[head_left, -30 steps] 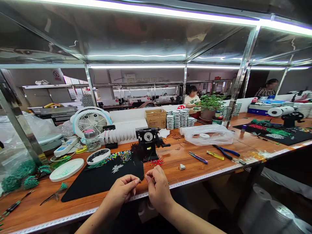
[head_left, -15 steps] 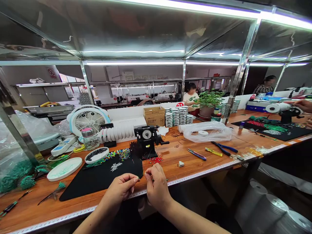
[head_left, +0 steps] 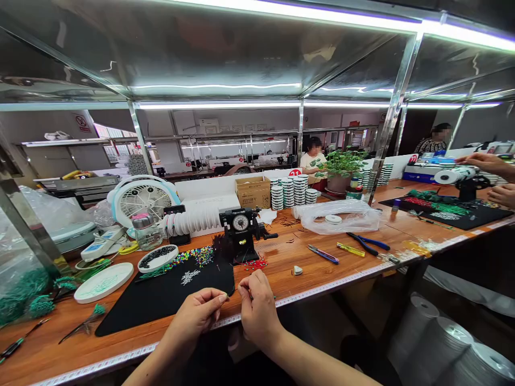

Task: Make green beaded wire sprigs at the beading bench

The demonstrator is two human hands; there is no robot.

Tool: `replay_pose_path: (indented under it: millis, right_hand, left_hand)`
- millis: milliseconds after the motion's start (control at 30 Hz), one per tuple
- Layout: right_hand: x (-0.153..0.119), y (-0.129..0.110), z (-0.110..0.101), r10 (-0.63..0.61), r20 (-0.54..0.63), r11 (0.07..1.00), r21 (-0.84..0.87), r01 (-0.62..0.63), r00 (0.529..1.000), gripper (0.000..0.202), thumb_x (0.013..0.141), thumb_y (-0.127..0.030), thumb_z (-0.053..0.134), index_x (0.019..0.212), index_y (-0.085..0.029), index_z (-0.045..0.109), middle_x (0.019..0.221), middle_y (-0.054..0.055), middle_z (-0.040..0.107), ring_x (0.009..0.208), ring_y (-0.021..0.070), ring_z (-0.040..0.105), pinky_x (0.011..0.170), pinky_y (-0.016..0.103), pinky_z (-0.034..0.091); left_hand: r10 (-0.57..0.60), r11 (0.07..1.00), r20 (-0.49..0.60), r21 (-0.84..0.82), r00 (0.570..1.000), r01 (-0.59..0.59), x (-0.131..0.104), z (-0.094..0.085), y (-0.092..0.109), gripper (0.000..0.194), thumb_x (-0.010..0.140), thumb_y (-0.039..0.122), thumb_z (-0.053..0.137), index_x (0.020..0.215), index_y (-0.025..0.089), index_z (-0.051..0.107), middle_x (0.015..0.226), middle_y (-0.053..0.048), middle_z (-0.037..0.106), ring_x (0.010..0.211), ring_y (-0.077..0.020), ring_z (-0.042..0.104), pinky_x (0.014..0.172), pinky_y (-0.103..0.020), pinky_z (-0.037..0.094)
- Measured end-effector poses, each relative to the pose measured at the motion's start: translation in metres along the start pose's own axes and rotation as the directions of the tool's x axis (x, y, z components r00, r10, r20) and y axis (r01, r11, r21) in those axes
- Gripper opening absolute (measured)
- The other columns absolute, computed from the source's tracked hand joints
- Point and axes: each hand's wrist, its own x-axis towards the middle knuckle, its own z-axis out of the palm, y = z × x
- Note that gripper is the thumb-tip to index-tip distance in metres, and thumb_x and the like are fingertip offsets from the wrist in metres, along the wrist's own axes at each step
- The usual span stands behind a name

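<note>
Over the table's front edge, my left hand (head_left: 203,313) pinches with thumb and forefinger; the thing between the tips is too small to make out. My right hand (head_left: 259,305) is closed close beside it, and a tiny green tip shows past its far side. Behind the hands lies a black mat (head_left: 161,305) with white small pieces (head_left: 190,276) and many coloured beads (head_left: 204,256). A black winding machine with a dial (head_left: 241,222) stands beyond, holding a row of white spools (head_left: 193,221). Red pieces (head_left: 255,264) lie at its foot.
To the right lie a craft knife (head_left: 323,254), a yellow tool (head_left: 351,250), blue-handled pliers (head_left: 368,244) and a plastic bag (head_left: 341,217). White dishes (head_left: 103,282), a glass jar (head_left: 145,236) and a fan (head_left: 145,199) stand left. A co-worker's hands (head_left: 493,169) are at far right.
The view has shifted slightly, so the bench appears a little further left. My two hands keep nearly the same pose. The co-worker's hands at the right now show more fully.
</note>
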Motion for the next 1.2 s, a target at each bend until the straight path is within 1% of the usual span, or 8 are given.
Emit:
replay_pose_path:
  millis: [233,633,833,967,1033,1100,1133,1200]
  right_hand:
    - [0.000,-0.001,-0.001,0.015,0.012,1.000,0.002,-0.015,1.000,0.015,0.080,-0.005,0.044,0.074,-0.018,0.048,0.082,0.005,0.049,0.080,0.0203,0.047,0.072,0.033,0.038]
    - [0.001,0.000,-0.002,0.004,0.038,1.000,0.002,-0.004,0.999,0.014,0.082,-0.005,0.044,0.074,-0.017,0.047,0.082,0.005,0.049,0.080,0.0199,0.046,0.072,0.033,0.037]
    - [0.000,0.001,-0.001,-0.021,0.033,1.000,0.010,0.020,0.999,0.015,0.083,-0.006,0.044,0.074,-0.017,0.048,0.080,0.005,0.048,0.078,0.0191,0.045,0.071,0.032,0.037]
    - [-0.002,-0.001,-0.005,-0.089,0.064,0.996,0.025,0.088,0.994,0.015,0.085,-0.009,0.044,0.075,-0.017,0.051,0.078,0.004,0.048,0.077,0.0177,0.046,0.070,0.030,0.038]
    - [0.001,-0.004,-0.010,-0.162,0.100,0.987,-0.001,0.163,0.982,0.016,0.087,-0.011,0.043,0.076,-0.017,0.053,0.078,0.004,0.048,0.078,0.0177,0.047,0.069,0.029,0.039]
    - [0.008,-0.008,-0.016,-0.268,0.159,0.960,-0.043,0.278,0.950,0.017,0.088,-0.013,0.043,0.078,-0.017,0.056,0.082,0.005,0.049,0.081,0.0182,0.048,0.072,0.030,0.040]
    - [0.014,-0.009,-0.019,-0.332,0.207,0.935,-0.055,0.349,0.921,0.017,0.088,-0.013,0.043,0.080,-0.018,0.057,0.085,0.006,0.050,0.083,0.0183,0.048,0.074,0.030,0.041]
    - [0.028,-0.011,-0.022,-0.449,0.322,0.872,-0.046,0.487,0.834,0.017,0.086,-0.010,0.043,0.084,-0.018,0.058,0.090,0.007,0.051,0.087,0.0175,0.050,0.076,0.028,0.042]
  left_hand:
    - [0.006,0.999,0.000,-0.032,1.000,-0.006,-0.001,0.000,-0.001,0.039,0.060,0.049,0.073,0.074,0.013,0.064,0.043,0.006,0.045,0.037,-0.0033,0.024,0.040,-0.020,0.012]
    - [-0.001,0.997,-0.028,-0.072,1.000,-0.001,-0.007,0.004,0.006,0.040,0.058,0.046,0.075,0.074,0.011,0.063,0.043,0.007,0.044,0.036,-0.0024,0.023,0.040,-0.020,0.011]
    - [0.007,0.998,-0.026,-0.067,1.000,-0.009,-0.007,0.004,0.005,0.041,0.059,0.047,0.073,0.076,0.012,0.061,0.043,0.008,0.044,0.037,-0.0025,0.021,0.041,-0.020,0.010]
    - [0.018,0.998,-0.019,-0.054,1.000,-0.019,-0.007,0.002,0.005,0.040,0.062,0.048,0.070,0.078,0.013,0.059,0.045,0.009,0.042,0.037,-0.0026,0.017,0.041,-0.021,0.009]
    - [0.025,0.999,-0.008,-0.029,1.000,-0.025,-0.007,0.000,0.006,0.039,0.063,0.049,0.068,0.076,0.013,0.058,0.045,0.009,0.041,0.037,-0.0033,0.017,0.041,-0.021,0.010]
    - [0.041,0.999,0.006,0.012,0.999,-0.041,-0.006,-0.003,0.008,0.039,0.063,0.050,0.068,0.073,0.014,0.059,0.044,0.009,0.041,0.038,-0.0045,0.019,0.041,-0.021,0.013]
    - [0.052,0.998,0.011,0.029,0.999,-0.052,-0.005,-0.004,0.010,0.039,0.063,0.050,0.069,0.072,0.014,0.060,0.044,0.008,0.041,0.039,-0.0053,0.022,0.041,-0.021,0.015]
    - [0.119,0.986,0.013,0.119,0.993,-0.120,-0.004,-0.008,0.015,0.036,0.065,0.048,0.069,0.070,0.014,0.062,0.047,0.006,0.045,0.044,-0.0078,0.031,0.045,-0.021,0.022]
